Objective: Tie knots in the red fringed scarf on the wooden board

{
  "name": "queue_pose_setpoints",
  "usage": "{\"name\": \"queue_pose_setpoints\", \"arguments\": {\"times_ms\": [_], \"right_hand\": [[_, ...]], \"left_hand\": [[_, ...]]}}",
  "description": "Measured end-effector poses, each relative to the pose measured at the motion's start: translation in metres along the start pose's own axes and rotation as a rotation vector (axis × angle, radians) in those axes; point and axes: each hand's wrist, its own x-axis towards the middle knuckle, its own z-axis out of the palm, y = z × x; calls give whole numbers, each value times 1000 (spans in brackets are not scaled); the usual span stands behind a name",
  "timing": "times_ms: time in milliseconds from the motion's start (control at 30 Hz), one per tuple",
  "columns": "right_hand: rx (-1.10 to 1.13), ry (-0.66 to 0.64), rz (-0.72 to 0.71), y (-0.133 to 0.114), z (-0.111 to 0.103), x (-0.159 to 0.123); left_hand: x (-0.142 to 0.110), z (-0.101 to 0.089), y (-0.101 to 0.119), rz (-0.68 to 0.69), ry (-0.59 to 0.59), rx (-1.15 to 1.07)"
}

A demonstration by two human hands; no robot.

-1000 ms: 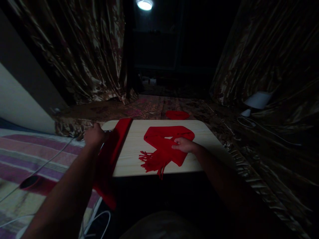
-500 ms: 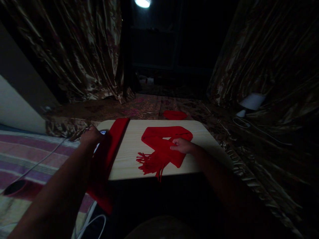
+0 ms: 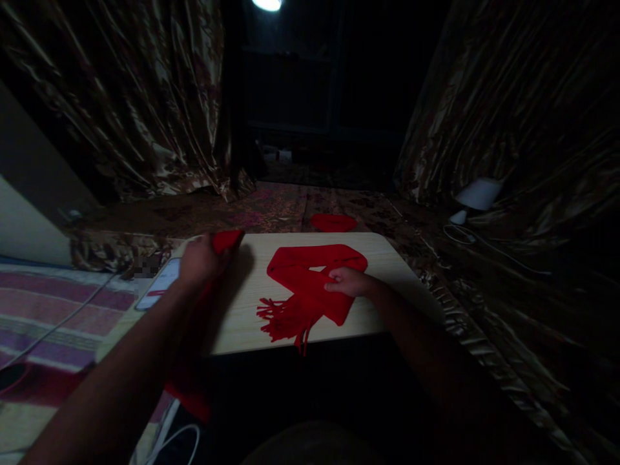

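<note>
On the light wooden table (image 3: 242, 316), a red scarf (image 3: 303, 300) lies looped across itself, its fringed end pointing toward me. My right hand (image 3: 346, 282) pinches the scarf at the right side of the loop, thumb on top. At the table's left part, my left hand (image 3: 202, 260) is closed around a long red cloth (image 3: 227, 241), near its far end. That cloth is lifted a little and casts a shadow on the wood; its lower length hangs over the near edge, partly behind my forearm. Left of this hand lies a phone (image 3: 163, 282) with a lit screen.
Beyond the far table edge rests another red piece (image 3: 334, 223). A small white lamp (image 3: 479, 194) with a cable stands at the right. A striped bedspread (image 3: 62, 290) with white cables is at the left. Patterned curtains (image 3: 159, 116) hang behind in the dim room.
My left hand has moved right from the table's left edge onto the red cloth, taken hold of it and raised it. The phone now shows more. My right hand stays on the scarf.
</note>
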Motion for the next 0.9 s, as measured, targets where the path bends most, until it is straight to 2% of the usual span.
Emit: {"name": "queue_pose_setpoints", "arguments": {"times_ms": [100, 167, 233, 300, 367, 433, 567, 633, 800, 833, 900], "right_hand": [[74, -16, -1, -3, 0, -5], [120, -13, 3, -5, -1, -8], [169, -7, 8, -7, -1, -11], [209, 9, 11, -8, -2, -13], [235, 47, -3, -9, -2, -13], [256, 114, -55, -9, -2, -11], [264, 222, -135, -5, 0, -7], [205, 190, -104, -4, 1, -7], [-22, -38, 14, -8, 1, -13], [-65, -21, 15, -10, 1, -13], [-153, 114, -18, -15, 1, -12]], "left_hand": [[-31, 3, 61, 310, -228, -244], [-60, 7, 96, 471, -346, -275], [-91, 13, 120, 592, -363, -302], [-116, 20, 133, 740, -322, -280], [-133, 26, 137, 830, -252, -252], [-141, 30, 135, 860, -209, -232], [-148, 31, 129, 771, -183, -187], [-152, 30, 126, 726, -191, -148], [-159, 32, 126, 718, -213, -79], [-159, 32, 127, 724, -219, -76], [-158, 32, 129, 736, -240, -74]]}}
